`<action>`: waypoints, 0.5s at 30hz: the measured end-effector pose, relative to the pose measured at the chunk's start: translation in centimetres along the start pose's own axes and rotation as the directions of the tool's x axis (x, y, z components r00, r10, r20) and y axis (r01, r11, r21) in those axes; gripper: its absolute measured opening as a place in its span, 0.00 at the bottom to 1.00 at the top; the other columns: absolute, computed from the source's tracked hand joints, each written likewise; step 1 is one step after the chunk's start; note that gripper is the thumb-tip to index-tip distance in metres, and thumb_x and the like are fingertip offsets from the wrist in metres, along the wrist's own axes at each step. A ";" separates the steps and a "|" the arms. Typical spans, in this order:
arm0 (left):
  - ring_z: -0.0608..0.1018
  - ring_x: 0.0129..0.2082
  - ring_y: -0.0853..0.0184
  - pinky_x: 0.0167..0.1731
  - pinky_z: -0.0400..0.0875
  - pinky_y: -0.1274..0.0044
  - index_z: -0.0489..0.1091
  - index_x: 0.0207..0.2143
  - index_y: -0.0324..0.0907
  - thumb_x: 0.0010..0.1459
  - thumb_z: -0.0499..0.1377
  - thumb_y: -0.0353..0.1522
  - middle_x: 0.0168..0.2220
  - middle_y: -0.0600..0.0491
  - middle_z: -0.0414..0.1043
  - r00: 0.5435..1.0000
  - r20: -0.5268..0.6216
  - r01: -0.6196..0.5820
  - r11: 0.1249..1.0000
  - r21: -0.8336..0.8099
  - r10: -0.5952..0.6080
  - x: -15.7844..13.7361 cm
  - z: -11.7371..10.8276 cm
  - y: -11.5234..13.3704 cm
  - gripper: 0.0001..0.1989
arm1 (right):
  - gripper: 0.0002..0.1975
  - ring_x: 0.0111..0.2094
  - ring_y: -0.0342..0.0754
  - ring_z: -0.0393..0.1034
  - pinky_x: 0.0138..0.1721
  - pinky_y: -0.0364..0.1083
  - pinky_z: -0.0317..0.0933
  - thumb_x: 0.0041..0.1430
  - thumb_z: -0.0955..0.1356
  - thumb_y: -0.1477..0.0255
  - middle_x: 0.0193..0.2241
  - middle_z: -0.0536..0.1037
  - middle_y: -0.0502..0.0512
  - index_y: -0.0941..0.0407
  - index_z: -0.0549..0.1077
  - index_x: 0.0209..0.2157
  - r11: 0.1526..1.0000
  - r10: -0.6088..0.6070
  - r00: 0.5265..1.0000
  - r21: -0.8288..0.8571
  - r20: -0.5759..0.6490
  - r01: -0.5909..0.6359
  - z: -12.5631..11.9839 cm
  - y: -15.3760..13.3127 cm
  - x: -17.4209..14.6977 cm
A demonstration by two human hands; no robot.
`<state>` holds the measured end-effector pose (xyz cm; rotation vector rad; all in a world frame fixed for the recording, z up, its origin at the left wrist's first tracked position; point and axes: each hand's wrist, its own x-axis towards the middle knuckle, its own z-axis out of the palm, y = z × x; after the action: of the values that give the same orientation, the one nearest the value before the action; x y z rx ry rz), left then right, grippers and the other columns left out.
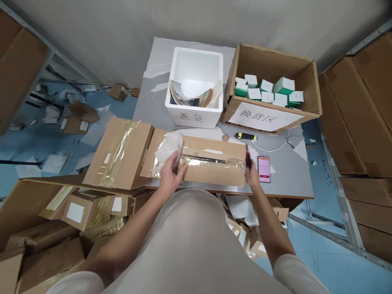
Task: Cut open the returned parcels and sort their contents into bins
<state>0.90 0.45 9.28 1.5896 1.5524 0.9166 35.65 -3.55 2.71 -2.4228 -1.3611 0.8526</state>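
Note:
A long cardboard box lies in front of me, with clear tape along its seam and a dark slit in that tape. My left hand grips the box's left end, its thumb on the near side, next to a crumpled white sheet of packing foam. At the right end, my right hand is closed around a red and black box cutter. Its blade cannot be made out. Two more taped boxes sit to the left, the larger box and a smaller box beside it.
A white foam bin with papers and a carton of green-and-white boxes stand at the back of the table. A yellow and black cutter, a white cable and a phone lie at right. Boxes fill a large carton below left.

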 end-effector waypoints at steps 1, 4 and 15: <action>0.70 0.55 0.58 0.52 0.69 0.66 0.57 0.60 0.43 0.56 0.59 0.42 0.57 0.44 0.63 0.999 0.048 -0.023 0.999 0.048 0.021 -0.1 -0.3 0.2 0.32 | 0.30 0.35 0.47 0.70 0.34 0.47 0.69 0.63 0.50 0.70 0.44 0.70 0.63 0.61 0.35 0.65 0.997 -0.059 0.997 0.048 -0.050 0.061 -1.8 -0.5 -0.2; 0.64 0.60 0.52 0.57 0.62 0.62 0.54 0.62 0.40 0.49 0.62 0.46 0.60 0.41 0.59 0.985 0.174 -0.016 0.984 0.178 -0.016 -0.3 -0.7 0.4 0.41 | 0.31 0.32 0.46 0.70 0.35 0.49 0.69 0.64 0.53 0.65 0.43 0.72 0.58 0.52 0.37 0.66 0.908 -0.397 0.910 0.091 -0.121 0.409 -7.3 -4.0 -1.7; 0.71 0.54 0.48 0.51 0.67 0.64 0.66 0.53 0.41 0.36 0.70 0.45 0.49 0.45 0.73 0.935 0.220 0.304 0.947 -0.100 -0.277 0.4 0.6 -1.6 0.41 | 0.36 0.30 0.42 0.68 0.28 0.39 0.56 0.60 0.54 0.83 0.43 0.73 0.52 0.38 0.48 0.64 0.317 -0.683 0.448 -0.318 0.578 0.894 -8.8 -17.6 -4.0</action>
<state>0.69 0.88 7.56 1.2735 1.4990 0.6568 26.88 3.28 19.51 -1.3796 -2.9822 0.5746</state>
